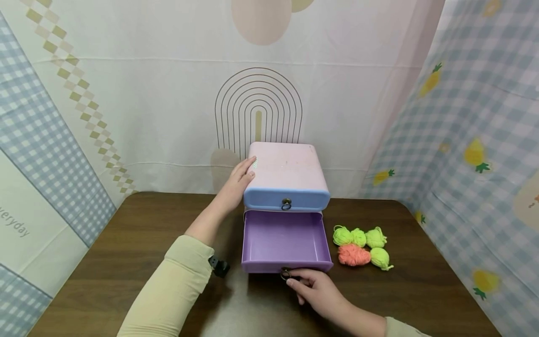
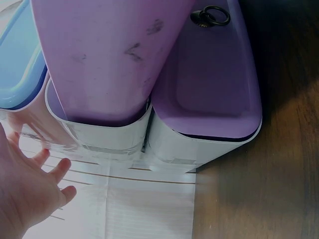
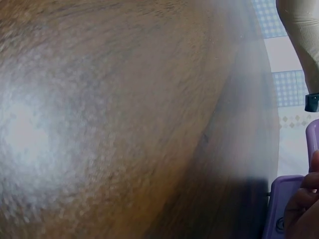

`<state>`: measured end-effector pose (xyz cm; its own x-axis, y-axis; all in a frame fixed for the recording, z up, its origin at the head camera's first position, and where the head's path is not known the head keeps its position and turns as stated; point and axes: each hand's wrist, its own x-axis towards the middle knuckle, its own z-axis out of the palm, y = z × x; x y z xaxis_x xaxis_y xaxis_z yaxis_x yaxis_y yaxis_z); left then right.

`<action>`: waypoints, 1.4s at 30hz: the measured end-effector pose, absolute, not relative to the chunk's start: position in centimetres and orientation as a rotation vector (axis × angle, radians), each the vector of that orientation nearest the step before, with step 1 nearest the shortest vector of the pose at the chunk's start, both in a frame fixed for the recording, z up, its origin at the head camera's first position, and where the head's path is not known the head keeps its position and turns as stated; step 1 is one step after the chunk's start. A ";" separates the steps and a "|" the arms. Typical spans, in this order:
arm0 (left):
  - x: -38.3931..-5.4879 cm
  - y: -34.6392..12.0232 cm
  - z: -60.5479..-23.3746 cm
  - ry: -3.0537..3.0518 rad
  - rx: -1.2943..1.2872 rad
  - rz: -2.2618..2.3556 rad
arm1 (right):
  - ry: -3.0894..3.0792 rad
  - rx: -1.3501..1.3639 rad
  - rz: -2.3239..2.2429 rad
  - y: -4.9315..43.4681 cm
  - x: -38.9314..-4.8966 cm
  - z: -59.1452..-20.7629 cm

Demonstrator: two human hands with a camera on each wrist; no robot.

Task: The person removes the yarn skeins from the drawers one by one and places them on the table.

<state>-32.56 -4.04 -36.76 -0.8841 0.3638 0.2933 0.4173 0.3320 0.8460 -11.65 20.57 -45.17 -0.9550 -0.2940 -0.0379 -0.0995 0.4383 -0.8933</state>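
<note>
A small drawer cabinet (image 1: 286, 164) with a pink top stands on the table. Its blue top drawer (image 1: 265, 199) is closed, while the purple middle drawer (image 1: 286, 267) is pulled far out, its purple floor showing. My right hand (image 1: 322, 292) pinches the dark ring pull (image 1: 286, 274) on that drawer's front. Against the cabinet's upper left side rests my left hand (image 1: 236, 185), fingers extended. In the left wrist view, a closed purple bottom drawer (image 2: 214, 84) lies below the pulled-out one. Only part of the right hand (image 3: 304, 204) shows in the right wrist view, at the lower right edge.
Right of the cabinet lie several yellow-green yarn balls (image 1: 380, 258) and one coral yarn ball (image 1: 353, 255). The brown wooden table (image 1: 105, 243) carries everything. A patterned white cloth (image 1: 168, 117) hangs behind, with a checked cloth (image 1: 463, 178) on the right.
</note>
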 end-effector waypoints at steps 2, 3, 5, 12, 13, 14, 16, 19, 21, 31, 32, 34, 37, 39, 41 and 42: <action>-32.6 -4.1 -36.8 -2.522 -0.737 -1.624 | 2.503 -0.355 -1.546 20.5 -11.7 -45.2; -32.6 -4.1 -36.8 -2.523 -0.737 -1.623 | 2.501 -0.358 -1.553 20.5 -11.7 -45.3; -32.7 -4.1 -36.8 -2.522 -0.739 -1.622 | 2.499 -0.363 -1.567 20.5 -11.8 -45.4; -32.6 -4.2 -36.7 -2.523 -0.743 -1.622 | 2.493 -0.363 -1.606 20.5 -11.7 -45.5; -32.6 -4.2 -36.7 -2.525 -0.743 -1.620 | 2.495 -0.365 -1.607 20.5 -11.7 -45.5; -32.6 -4.2 -36.7 -2.527 -0.743 -1.620 | 2.496 -0.369 -1.609 20.5 -11.7 -45.5; -32.6 -4.2 -36.8 -2.528 -0.742 -1.621 | 2.497 -0.377 -1.611 20.4 -11.7 -45.5; -32.7 -4.2 -36.8 -2.527 -0.744 -1.618 | 2.497 -0.377 -1.603 20.4 -11.8 -45.4; -32.7 -4.2 -36.8 -2.522 -0.746 -1.617 | 2.492 -0.373 -1.603 20.5 -11.8 -45.4; -32.7 -4.2 -36.7 -2.515 -0.746 -1.619 | 2.428 -0.323 -1.652 20.4 -12.1 -45.1; -32.7 -4.2 -36.7 -2.517 -0.747 -1.618 | 2.425 -0.315 -1.655 20.3 -12.1 -45.0; -32.8 -4.1 -36.8 -2.520 -0.751 -1.614 | 2.436 -0.300 -1.654 20.3 -12.3 -44.8; -32.8 -4.0 -36.8 -2.520 -0.752 -1.609 | 2.459 -0.275 -1.650 20.3 -12.8 -44.3; -32.8 -4.0 -36.8 -2.521 -0.752 -1.602 | 2.469 -0.262 -1.651 20.3 -13.2 -44.0; -32.7 -4.0 -36.8 -2.522 -0.752 -1.604 | 2.473 -0.253 -1.648 20.3 -13.6 -43.9; -32.7 -4.1 -36.8 -2.522 -0.751 -1.606 | 2.475 -0.250 -1.649 20.3 -13.9 -43.9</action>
